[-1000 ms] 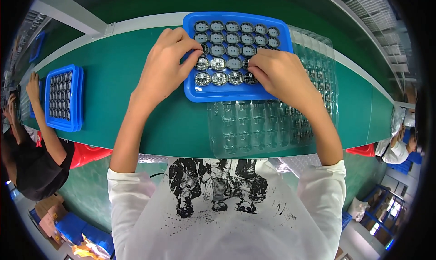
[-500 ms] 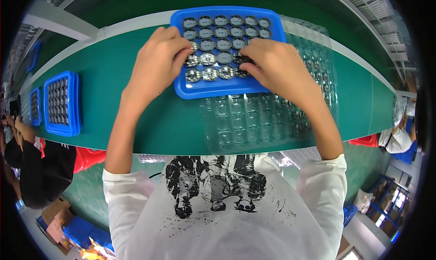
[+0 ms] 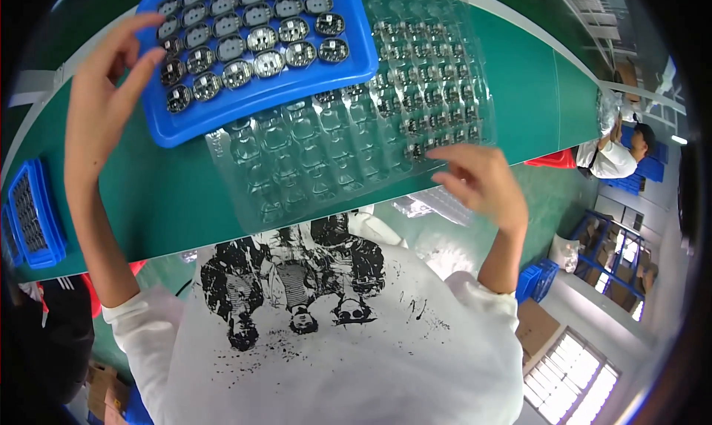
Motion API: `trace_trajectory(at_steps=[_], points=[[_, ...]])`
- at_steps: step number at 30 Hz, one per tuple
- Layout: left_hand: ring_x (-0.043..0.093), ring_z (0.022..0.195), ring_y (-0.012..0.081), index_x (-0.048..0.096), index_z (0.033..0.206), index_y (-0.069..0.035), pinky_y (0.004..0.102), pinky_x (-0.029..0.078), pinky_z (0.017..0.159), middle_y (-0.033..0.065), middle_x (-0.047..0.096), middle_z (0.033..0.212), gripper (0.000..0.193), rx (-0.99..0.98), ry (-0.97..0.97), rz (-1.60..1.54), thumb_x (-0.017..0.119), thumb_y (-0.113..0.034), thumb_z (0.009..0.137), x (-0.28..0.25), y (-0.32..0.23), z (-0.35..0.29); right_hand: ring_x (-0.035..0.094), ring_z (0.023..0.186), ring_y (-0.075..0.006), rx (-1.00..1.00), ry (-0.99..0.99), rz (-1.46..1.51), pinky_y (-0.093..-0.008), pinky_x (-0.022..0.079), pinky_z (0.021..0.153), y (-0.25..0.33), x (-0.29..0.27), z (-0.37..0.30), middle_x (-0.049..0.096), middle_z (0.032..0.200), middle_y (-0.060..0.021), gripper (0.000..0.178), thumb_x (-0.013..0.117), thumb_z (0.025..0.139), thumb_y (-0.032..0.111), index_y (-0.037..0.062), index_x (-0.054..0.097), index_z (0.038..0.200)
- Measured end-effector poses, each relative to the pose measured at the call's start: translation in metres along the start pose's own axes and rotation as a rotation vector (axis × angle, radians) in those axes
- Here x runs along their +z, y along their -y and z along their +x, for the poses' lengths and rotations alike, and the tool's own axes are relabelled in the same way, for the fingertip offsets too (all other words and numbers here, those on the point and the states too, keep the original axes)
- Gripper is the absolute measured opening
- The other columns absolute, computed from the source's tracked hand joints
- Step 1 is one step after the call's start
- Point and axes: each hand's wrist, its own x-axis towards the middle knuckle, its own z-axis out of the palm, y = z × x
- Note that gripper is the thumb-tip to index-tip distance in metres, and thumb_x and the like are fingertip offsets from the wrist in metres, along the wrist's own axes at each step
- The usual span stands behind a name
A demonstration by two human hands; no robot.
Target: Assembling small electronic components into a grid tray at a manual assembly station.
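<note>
My left hand is at the left edge of a blue tray, thumb and forefinger apart, with nothing seen between them. Rows of small round parts fill the tray; some look shiny silver, others grey or dark. My right hand hovers at the front edge of a clear plastic blister tray. Its thumb and forefinger are spread, the forefinger tip close to a small dark component in a pocket. Similar components sit in the pockets on the right, while pockets on the left hold none.
More blue trays of parts stand at the left of the green table. One corner of the blue tray overlaps the clear tray. A co-worker sits far right, near a red stool; another person's dark clothing shows at the left.
Both hands have left the round parts in the blue tray. The right has come down to the clear tray's near edge; the left has opened at the tray's left. The whole view has turned.
</note>
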Motion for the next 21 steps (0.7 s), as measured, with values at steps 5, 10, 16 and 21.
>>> trace_trajectory(at_steps=[5,10,16,21], points=[[0.061,0.065,0.0161,0.069,0.112,-0.006,0.0286,0.048,0.059,0.0067,0.065,0.084,0.024,0.450,-0.016,0.023,0.067,-0.006,0.088,0.039,-0.091,-0.014,0.058,0.057,-0.0254,-0.031,-0.055,-0.153,-0.0348,0.045,0.053,0.008,0.022,0.000,0.065,0.077,-0.0127,0.019,0.073,0.081,0.005,0.0041,0.071,0.100],[0.071,0.072,0.0286,0.069,0.083,-0.005,0.0383,0.054,0.055,0.0127,0.069,0.079,0.014,0.617,0.488,0.104,0.071,-0.008,0.070,0.123,-0.137,0.011,0.059,0.061,-0.0194,-0.154,-0.040,-0.083,-0.0296,0.044,0.053,0.004,0.000,0.011,0.064,0.076,-0.0099,0.016,0.070,0.081,0.001,0.0009,0.070,0.097],[0.074,0.082,0.0241,0.075,0.081,-0.011,0.0356,0.055,0.063,0.0082,0.074,0.085,0.012,0.487,0.538,0.179,0.074,-0.014,0.069,0.161,-0.155,0.020,0.058,0.068,-0.0110,-0.086,-0.243,-0.032,-0.0236,0.044,0.057,0.032,-0.046,0.048,0.064,0.080,-0.0043,0.008,0.066,0.089,0.001,-0.0015,0.068,0.096],[0.070,0.079,0.0253,0.071,0.081,-0.007,0.0346,0.054,0.060,0.0098,0.069,0.084,0.015,0.499,0.262,0.230,0.073,-0.010,0.066,0.158,-0.151,0.011,0.061,0.075,-0.0112,-0.387,-0.263,0.003,-0.0248,0.046,0.059,0.038,-0.033,0.154,0.064,0.080,-0.0040,0.010,0.066,0.089,0.004,-0.0027,0.068,0.097]])
